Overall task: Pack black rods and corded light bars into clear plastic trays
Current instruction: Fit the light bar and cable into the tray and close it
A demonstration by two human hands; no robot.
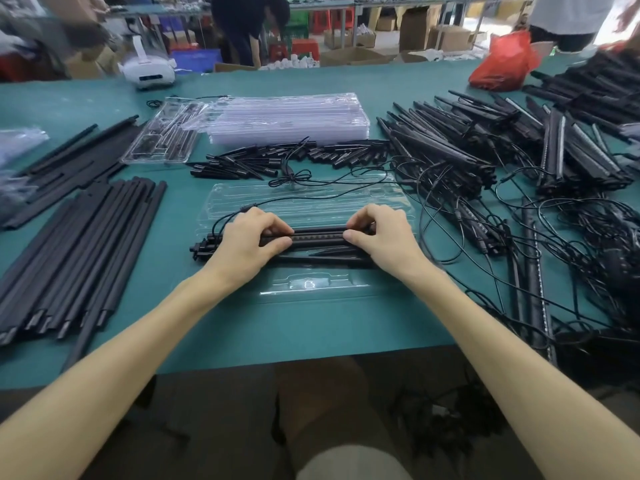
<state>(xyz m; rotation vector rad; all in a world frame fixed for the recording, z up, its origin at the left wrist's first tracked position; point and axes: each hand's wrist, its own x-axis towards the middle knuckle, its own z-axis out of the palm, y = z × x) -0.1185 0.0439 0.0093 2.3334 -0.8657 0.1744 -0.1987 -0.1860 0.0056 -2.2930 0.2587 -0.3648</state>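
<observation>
Head view, one camera.

- Open clear tray lies at centre of the green table; its hinged lid flap sits at 6 o'clock from the hands.
- Left hand and right hand both pinch one corded light bar, thumbs on the near edge, fingers curled over the far edge. The bar lies across the tray's near half, on or just above other black parts already seated there; whether it is fully down in its channel cannot be told.
- Its cord loops out at 9 o'clock and trails over the tray toward 12.
- Supplies: black rods at 9 o'clock, empty tray stack at 12, loose light bars at 2.

Judgement on doing this step well: keep the bar level, line both ends up with the moulded slot, then press evenly from the two ends together. Tuck the cord inside the tray outline first, or the lid may pinch it.
</observation>
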